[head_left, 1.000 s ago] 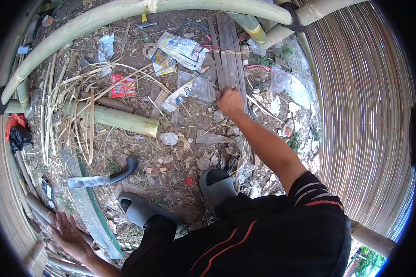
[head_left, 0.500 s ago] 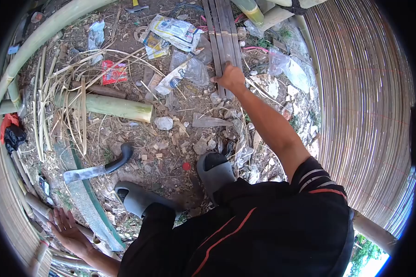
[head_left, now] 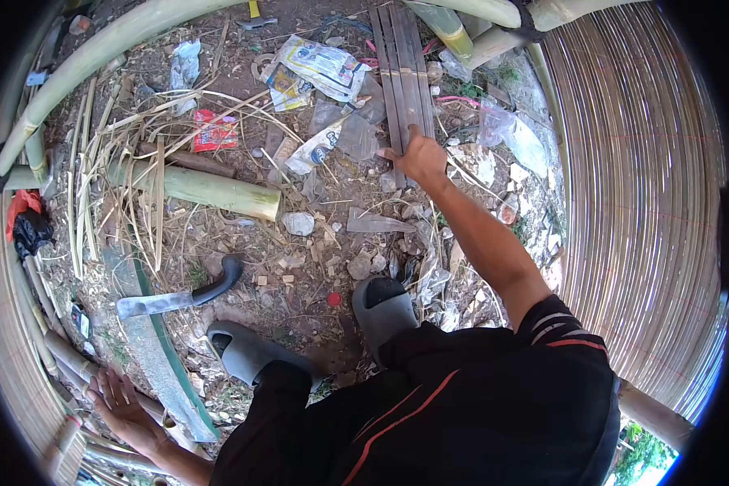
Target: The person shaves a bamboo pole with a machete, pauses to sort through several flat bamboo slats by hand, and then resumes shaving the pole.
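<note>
The person is leaning over littered ground, the right arm reaching forward and the left hanging out to the side. The right hand (head_left: 421,159) is resting at the near end of a bundle of dark wooden slats (head_left: 397,73), which is lying lengthwise on the ground in the upper middle of the view, just right of some crumpled plastic packets (head_left: 320,66). Its thumb is pointing out toward the left and its fingers are reaching over the slats; how far they are closing, and whether they are gripping a slat, the view is not letting anyone tell. The left hand (head_left: 130,413) is turning its palm upward at the lower left, its fingers spreading open and holding nothing, with bamboo poles (head_left: 71,356) lying near it. Between the hands, a machete (head_left: 158,304) is lying with its blade across a long green-edged strip (head_left: 155,356) and its dark curved handle pointing toward the upper right. Above it, a cut bamboo section (head_left: 219,194) is lying among thin, tangled bamboo strips (head_left: 158,219), and a red wrapper (head_left: 215,130) is lying just beyond. Two grey sandals (head_left: 255,354) are standing on the ground below, a red cap (head_left: 334,299) lying between them. A slatted bamboo screen (head_left: 640,202) is filling the right side.
</note>
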Demonstrator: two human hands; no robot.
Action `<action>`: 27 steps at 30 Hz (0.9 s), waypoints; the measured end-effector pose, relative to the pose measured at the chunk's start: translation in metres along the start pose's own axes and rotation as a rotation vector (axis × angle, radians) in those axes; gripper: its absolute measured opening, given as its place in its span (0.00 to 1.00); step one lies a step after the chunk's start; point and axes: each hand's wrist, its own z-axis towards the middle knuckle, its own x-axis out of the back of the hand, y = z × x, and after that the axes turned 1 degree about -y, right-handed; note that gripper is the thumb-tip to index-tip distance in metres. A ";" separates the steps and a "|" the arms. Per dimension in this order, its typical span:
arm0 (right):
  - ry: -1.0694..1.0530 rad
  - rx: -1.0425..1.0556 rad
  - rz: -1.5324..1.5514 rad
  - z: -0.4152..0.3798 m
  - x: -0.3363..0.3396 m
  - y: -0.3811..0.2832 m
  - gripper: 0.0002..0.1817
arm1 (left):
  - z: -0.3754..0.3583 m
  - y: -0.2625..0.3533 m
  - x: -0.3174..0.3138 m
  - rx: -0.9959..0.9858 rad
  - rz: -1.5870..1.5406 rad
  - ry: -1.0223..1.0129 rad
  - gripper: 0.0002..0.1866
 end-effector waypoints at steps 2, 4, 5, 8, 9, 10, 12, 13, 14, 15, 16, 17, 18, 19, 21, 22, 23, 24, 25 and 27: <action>0.032 0.150 -0.055 -0.016 0.002 0.000 0.45 | -0.007 0.006 -0.012 -0.025 0.065 0.054 0.32; -0.010 0.351 -0.131 -0.025 0.000 0.007 0.45 | -0.001 0.002 -0.004 -0.022 0.070 0.072 0.32; -0.050 0.535 -0.201 -0.026 -0.002 0.011 0.45 | 0.003 -0.001 0.002 -0.021 0.079 0.073 0.33; -0.050 0.713 -0.395 -0.016 -0.019 0.030 0.41 | 0.015 -0.007 0.021 -0.028 0.098 0.156 0.33; -0.050 0.737 -0.397 -0.013 -0.024 0.034 0.41 | 0.018 -0.009 0.028 -0.034 0.122 0.175 0.33; -0.027 0.753 -0.410 -0.011 -0.029 0.038 0.38 | 0.021 -0.010 0.036 -0.044 0.122 0.181 0.34; -0.006 0.793 -0.426 -0.008 -0.029 0.045 0.35 | 0.026 -0.011 0.046 -0.057 0.138 0.206 0.35; 0.014 0.812 -0.414 -0.007 -0.028 0.044 0.33 | 0.028 -0.012 0.049 -0.068 0.156 0.244 0.33; 0.030 0.840 -0.399 -0.007 -0.028 0.043 0.31 | 0.030 -0.014 0.051 -0.067 0.170 0.252 0.32; 0.063 0.882 -0.370 -0.005 -0.026 0.040 0.28 | 0.032 -0.016 0.055 -0.070 0.188 0.277 0.31; 0.069 0.867 -0.386 -0.006 -0.023 0.036 0.28 | 0.032 -0.014 0.051 -0.071 0.209 0.291 0.29; 0.075 0.862 -0.380 -0.008 -0.020 0.029 0.27 | 0.034 -0.013 0.046 -0.074 0.233 0.312 0.26; 0.083 0.846 -0.426 -0.006 -0.022 0.023 0.28 | 0.042 -0.016 0.050 -0.089 0.238 0.312 0.24; 0.044 0.817 -0.483 -0.020 -0.009 0.005 0.32 | 0.054 -0.021 0.053 -0.101 0.240 0.302 0.22; -0.031 0.803 -0.536 -0.040 0.004 -0.032 0.43 | 0.084 -0.026 0.053 -0.114 0.286 0.260 0.18; -0.034 0.863 -0.439 -0.054 0.007 -0.053 0.41 | 0.098 -0.026 0.042 -0.146 0.361 0.251 0.17; -0.038 0.918 -0.341 -0.068 0.008 -0.077 0.39 | 0.115 -0.026 0.032 -0.177 0.435 0.240 0.15; -0.040 1.024 -0.203 -0.088 0.011 -0.106 0.36 | 0.138 -0.033 0.031 -0.246 0.523 0.184 0.14; -0.043 1.123 -0.061 -0.111 0.008 -0.135 0.33 | 0.162 -0.044 0.030 -0.313 0.610 0.123 0.13; -0.109 1.363 0.110 -0.146 -0.008 -0.177 0.29 | 0.207 -0.061 0.018 -0.522 0.739 0.024 0.12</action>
